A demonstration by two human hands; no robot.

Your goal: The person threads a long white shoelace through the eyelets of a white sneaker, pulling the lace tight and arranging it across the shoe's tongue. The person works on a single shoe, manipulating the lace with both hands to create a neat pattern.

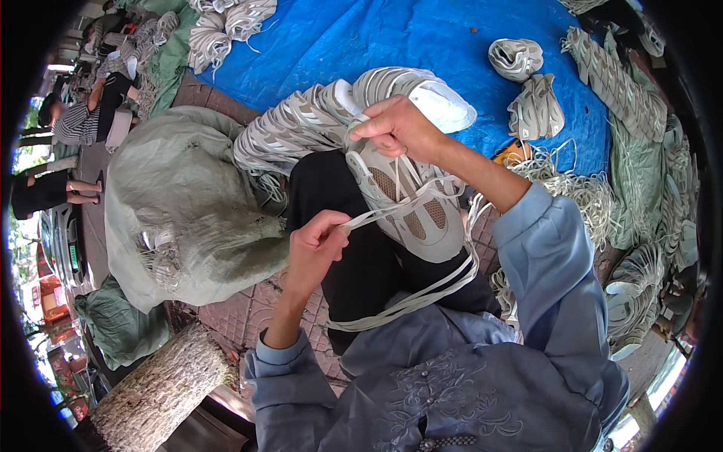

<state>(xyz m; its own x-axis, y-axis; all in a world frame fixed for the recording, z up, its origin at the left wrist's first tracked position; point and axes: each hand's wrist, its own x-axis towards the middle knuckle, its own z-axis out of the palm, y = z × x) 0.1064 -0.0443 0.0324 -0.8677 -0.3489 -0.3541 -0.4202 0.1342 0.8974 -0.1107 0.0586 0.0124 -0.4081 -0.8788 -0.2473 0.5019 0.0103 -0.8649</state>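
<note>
On the lap (365, 282), shoe (431, 239) looks braced to free up fingers for the lace (370, 217), left hand (318, 245) pinching strands stretched off sideways, right hand (403, 129) closed on what looks like more lace, shoe lying between, just right of left hand and partly under right.

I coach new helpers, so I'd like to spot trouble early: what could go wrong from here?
The lace pinched in the left hand runs to where strands cross over the sneaker upper, so pulling might snarl it. Loose laces draped across the lap could catch in the work too. And the upper rests on black trousers with no clamp in view, so a hard tug may shift it.
</note>
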